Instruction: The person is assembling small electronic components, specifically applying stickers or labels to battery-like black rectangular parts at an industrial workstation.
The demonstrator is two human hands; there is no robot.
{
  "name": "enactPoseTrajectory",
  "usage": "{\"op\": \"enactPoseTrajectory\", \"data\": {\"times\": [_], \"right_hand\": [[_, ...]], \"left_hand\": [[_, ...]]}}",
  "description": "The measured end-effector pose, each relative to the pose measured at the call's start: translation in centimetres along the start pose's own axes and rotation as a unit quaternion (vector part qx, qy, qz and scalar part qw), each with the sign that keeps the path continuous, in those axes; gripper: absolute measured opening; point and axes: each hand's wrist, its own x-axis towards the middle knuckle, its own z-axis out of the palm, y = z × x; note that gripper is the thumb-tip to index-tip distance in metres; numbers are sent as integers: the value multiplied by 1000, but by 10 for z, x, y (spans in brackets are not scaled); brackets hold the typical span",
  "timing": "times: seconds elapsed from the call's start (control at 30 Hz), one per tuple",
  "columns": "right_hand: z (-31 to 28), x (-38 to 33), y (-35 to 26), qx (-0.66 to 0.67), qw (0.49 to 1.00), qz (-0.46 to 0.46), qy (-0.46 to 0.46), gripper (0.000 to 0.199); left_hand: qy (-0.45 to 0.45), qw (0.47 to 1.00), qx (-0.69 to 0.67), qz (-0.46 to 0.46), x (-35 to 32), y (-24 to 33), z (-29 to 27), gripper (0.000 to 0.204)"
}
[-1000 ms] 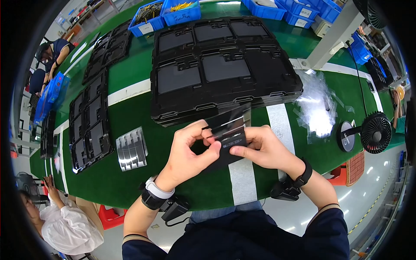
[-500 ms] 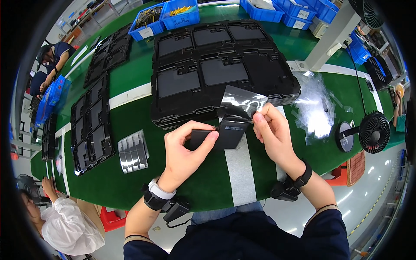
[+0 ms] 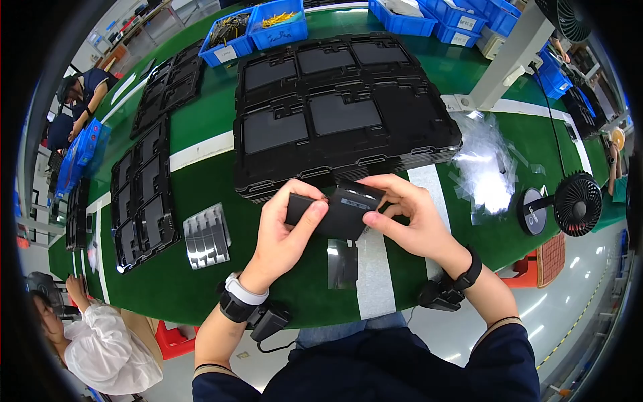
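Between my hands is a flat black battery-like pack [image 3: 333,220] with a small printed label, tilted above the table's front part. My left hand [image 3: 284,231] pinches its left end between thumb and fingers. At the right end, my right hand [image 3: 408,218] grips it with the thumb below and the fingers along the top edge. A clear film sheet [image 3: 342,264] lies on the green mat below the pack, partly over a white stripe. Just beyond my hands stands a stack of black trays [image 3: 415,114], with grey flat pieces in several pockets of the top one.
Left of my hands lie printed film strips [image 3: 206,236] and more black trays [image 3: 144,194]. A heap of clear film pieces [image 3: 489,167] and a small black fan [image 3: 579,204] are to the right. Blue bins [image 3: 278,23] line the back. A person in white [image 3: 110,348] sits at left.
The clear film left my right hand and now lies on the mat. My right hand moved left onto the pack, which has turned to a flatter tilt.
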Motion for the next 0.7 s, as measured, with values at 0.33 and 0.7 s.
{"op": "enactPoseTrajectory", "data": {"times": [0.33, 0.7], "right_hand": [[-7, -5, -3, -75, 994, -84, 12, 25], [-4, -5, 1, -136, 975, -173, -1, 33]], "left_hand": [[-37, 999, -15, -26, -1, 0, 4, 9], [-27, 999, -35, -2, -4, -1, 7, 10]]}}
